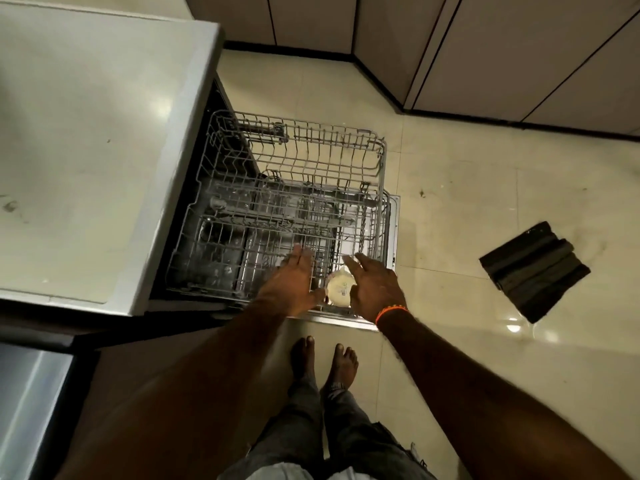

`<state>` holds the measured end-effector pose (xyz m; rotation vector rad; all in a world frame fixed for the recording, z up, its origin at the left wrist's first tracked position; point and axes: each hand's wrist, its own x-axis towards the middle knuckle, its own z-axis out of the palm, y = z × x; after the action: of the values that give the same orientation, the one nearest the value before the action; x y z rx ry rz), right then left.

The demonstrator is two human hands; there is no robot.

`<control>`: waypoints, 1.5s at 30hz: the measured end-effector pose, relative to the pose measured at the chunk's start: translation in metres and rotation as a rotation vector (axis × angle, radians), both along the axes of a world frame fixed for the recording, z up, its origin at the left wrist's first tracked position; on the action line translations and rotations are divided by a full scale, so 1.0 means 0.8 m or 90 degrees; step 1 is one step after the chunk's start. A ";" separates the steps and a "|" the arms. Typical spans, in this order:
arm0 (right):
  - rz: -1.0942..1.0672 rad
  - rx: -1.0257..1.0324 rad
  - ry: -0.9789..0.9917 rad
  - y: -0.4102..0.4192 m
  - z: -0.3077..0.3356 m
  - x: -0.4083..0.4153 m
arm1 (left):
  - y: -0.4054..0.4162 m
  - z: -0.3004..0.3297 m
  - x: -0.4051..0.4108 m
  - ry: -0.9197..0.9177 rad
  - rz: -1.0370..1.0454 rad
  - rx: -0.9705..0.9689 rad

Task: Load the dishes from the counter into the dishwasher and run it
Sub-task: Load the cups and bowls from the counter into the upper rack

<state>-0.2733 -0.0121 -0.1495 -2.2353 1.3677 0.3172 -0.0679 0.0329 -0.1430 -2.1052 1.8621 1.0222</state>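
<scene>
Floor [450, 209]: pale glossy tile, lightly stained, with glare spots at right. Cabinets [485, 46]: flat fronts with a dark plinth, running along the top and angling down to the right.

Counter [86, 150]: pale top filling the left side, smudged; its right edge overhangs the dishwasher [207, 188] opening.

Racks: we see the upper rack [304, 157] pulled out over the floor and the lower rack [377, 216] beneath it on the dropped door [393, 216]. The door's far edge sits just past the rack fronts.

Cup [341, 289]: white, upturned, base showing, in the near right corner of the rack, between our hands.

Left hand [294, 282]: fingers straight and together, lying over the rack wires just left of the cup, gripping nothing.

Right hand [372, 289]: fingers spread and relaxed, beside the cup; we cannot tell whether it touches. An orange band [391, 311] rings that wrist.

Mat [535, 271]: dark, folded, on the tile well right of the door, with bare floor between.

Feet [323, 362]: bare, just short of the door's near edge.
</scene>
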 end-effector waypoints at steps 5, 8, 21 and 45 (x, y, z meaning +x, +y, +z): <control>0.089 -0.026 -0.033 -0.008 0.046 0.032 | 0.015 0.044 0.016 -0.053 0.017 -0.065; 0.107 -0.026 -0.042 -0.008 0.067 0.054 | 0.031 0.071 0.028 -0.081 0.026 -0.083; 0.264 -0.150 -0.149 0.025 0.158 0.213 | 0.168 0.183 0.151 -0.090 0.191 -0.397; 0.627 -0.172 -0.374 0.360 0.234 0.568 | 0.563 0.255 0.399 -0.329 0.703 -0.397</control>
<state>0.1813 0.2755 0.0381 -2.7560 -0.0493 -0.2216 0.2517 0.4833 0.0612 -3.4035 0.7180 -0.1566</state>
